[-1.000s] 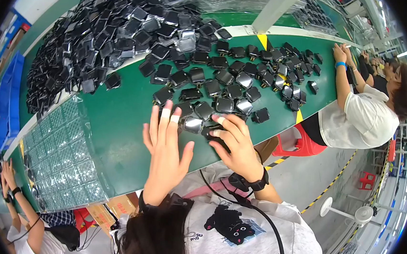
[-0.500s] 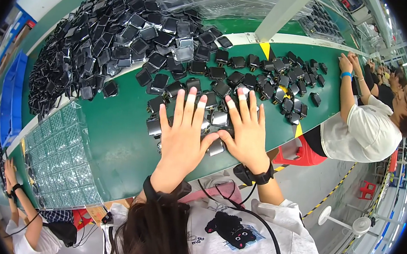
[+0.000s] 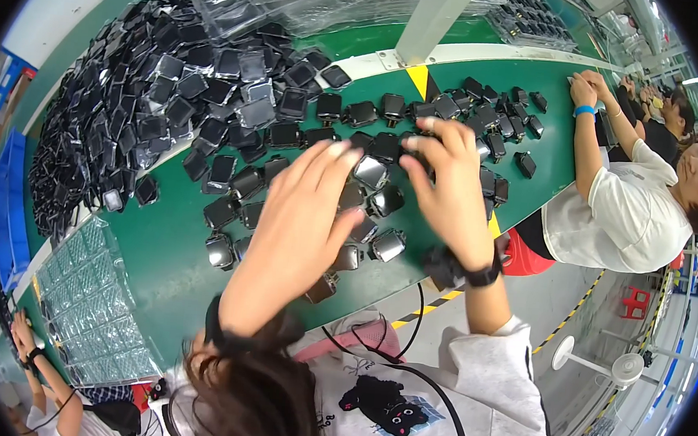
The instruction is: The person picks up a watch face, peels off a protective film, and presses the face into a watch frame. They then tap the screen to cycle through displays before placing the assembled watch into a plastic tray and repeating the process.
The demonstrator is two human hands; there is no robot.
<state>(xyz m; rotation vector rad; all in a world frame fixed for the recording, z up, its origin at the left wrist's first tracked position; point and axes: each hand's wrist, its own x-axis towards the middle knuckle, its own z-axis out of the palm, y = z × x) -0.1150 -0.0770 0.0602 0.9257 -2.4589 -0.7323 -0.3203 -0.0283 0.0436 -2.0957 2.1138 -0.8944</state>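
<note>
Hands spread flat, the left hand [image 3: 303, 223] and right hand [image 3: 450, 189] hold nothing and press on small black square parts [image 3: 370, 211] directly beneath them, so gathering them probably works best with light, even pressure.
</note>
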